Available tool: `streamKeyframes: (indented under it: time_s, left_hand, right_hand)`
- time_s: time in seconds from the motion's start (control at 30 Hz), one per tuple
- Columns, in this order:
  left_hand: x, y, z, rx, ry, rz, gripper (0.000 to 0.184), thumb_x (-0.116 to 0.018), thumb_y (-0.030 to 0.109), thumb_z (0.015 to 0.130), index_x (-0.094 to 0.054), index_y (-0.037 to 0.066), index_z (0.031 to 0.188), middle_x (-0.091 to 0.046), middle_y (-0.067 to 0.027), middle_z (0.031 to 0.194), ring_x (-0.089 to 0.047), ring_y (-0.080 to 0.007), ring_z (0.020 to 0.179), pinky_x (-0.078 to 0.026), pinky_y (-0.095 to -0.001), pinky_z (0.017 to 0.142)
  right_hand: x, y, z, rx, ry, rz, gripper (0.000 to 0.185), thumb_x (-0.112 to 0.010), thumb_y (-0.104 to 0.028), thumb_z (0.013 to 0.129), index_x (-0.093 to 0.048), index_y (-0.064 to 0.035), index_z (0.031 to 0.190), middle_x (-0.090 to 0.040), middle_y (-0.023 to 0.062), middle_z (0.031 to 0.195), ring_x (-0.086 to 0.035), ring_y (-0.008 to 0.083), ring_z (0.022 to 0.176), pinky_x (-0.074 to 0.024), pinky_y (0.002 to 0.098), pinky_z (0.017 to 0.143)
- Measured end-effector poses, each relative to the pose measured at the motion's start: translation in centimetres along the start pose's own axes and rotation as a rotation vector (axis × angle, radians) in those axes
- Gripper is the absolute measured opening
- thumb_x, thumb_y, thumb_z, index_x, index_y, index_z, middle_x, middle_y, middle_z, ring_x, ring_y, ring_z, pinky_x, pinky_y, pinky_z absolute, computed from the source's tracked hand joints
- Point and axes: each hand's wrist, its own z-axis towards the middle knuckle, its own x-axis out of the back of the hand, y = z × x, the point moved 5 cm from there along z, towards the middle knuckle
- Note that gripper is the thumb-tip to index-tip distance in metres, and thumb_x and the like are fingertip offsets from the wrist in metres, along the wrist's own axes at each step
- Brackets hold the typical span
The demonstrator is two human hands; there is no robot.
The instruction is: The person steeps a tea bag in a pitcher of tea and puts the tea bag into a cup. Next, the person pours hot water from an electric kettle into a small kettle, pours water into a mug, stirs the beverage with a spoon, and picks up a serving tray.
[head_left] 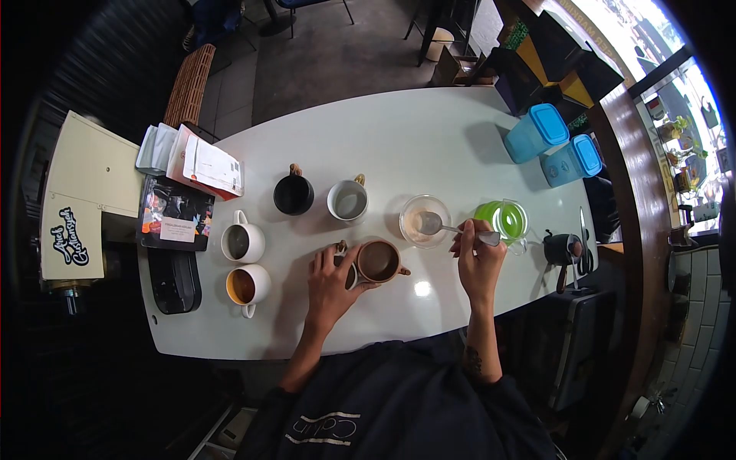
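My right hand is closed round the handle of a metal spoon. The spoon's bowl end dips into a clear bowl. My left hand curls round a mug that it mostly hides, thumb on the near side and fingers on the far side. Right beside that mug stands a brown mug with a dark inside, close to my left thumb and fingertips. Just beyond my right hand is a green-looking clear jug.
Farther back stand a black mug and a grey-white mug. Two white mugs are on the left, near paper packets and a black scale-like device. Blue-lidded containers and a dark pitcher stand right on the white table.
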Motion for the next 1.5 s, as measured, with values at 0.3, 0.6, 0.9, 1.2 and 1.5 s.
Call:
streamKeyframes:
  time_s: [0.3,0.6,0.9,1.2,1.5]
  left_hand:
    - [-0.3,-0.1,0.0,-0.002,0.011,0.004,0.079,-0.087,0.051,0.069,-0.061,0.020,0.137,-0.057,-0.0129,0.124,-0.056,-0.0326,0.116,-0.047,-0.0499,0.094]
    - [-0.1,-0.2,0.0,-0.014,0.036,0.016,0.074,-0.090,0.047,0.068,-0.065,0.016,0.131,-0.056,-0.0133,0.124,-0.057,-0.0334,0.116,-0.051,-0.0496,0.092]
    - [-0.2,-0.1,0.0,-0.007,0.031,0.023,0.073,-0.090,0.047,0.069,-0.066,0.016,0.131,-0.056,-0.0126,0.124,-0.057,-0.0332,0.116,-0.051,-0.0493,0.092]
    - [-0.1,0.0,0.1,0.000,0.032,0.009,0.072,-0.090,0.045,0.069,-0.066,0.015,0.130,-0.056,-0.0132,0.125,-0.056,-0.0335,0.117,-0.052,-0.0500,0.092]
    - [-0.1,0.0,0.1,0.001,0.024,0.015,0.073,-0.090,0.045,0.069,-0.065,0.016,0.130,-0.056,-0.0130,0.124,-0.057,-0.0330,0.117,-0.051,-0.0494,0.092]
  right_hand:
    - [-0.1,1.7,-0.2,-0.153,-0.014,0.185,0.027,-0.053,-0.016,0.108,-0.062,0.0057,0.094,-0.062,0.0061,0.066,-0.063,0.0119,0.057,-0.0507,0.0253,0.052]
    - [0.8,2.6,-0.4,-0.204,0.065,0.398,0.029,-0.052,-0.016,0.108,-0.062,0.0074,0.093,-0.065,0.0090,0.066,-0.064,0.0141,0.056,-0.0510,0.0270,0.051]
    - [0.8,2.0,-0.8,-0.191,-0.022,0.388,0.028,-0.052,-0.016,0.109,-0.062,0.0066,0.095,-0.064,0.0086,0.070,-0.064,0.0144,0.060,-0.0509,0.0273,0.054]
    - [0.5,2.1,-0.9,-0.196,-0.032,0.382,0.028,-0.052,-0.016,0.109,-0.062,0.0064,0.096,-0.063,0.0086,0.071,-0.063,0.0149,0.059,-0.0509,0.0276,0.053]
    - [0.7,2.1,-0.9,-0.207,-0.014,0.352,0.028,-0.051,-0.016,0.109,-0.062,0.0066,0.095,-0.062,0.0084,0.071,-0.063,0.0149,0.060,-0.0511,0.0278,0.053]
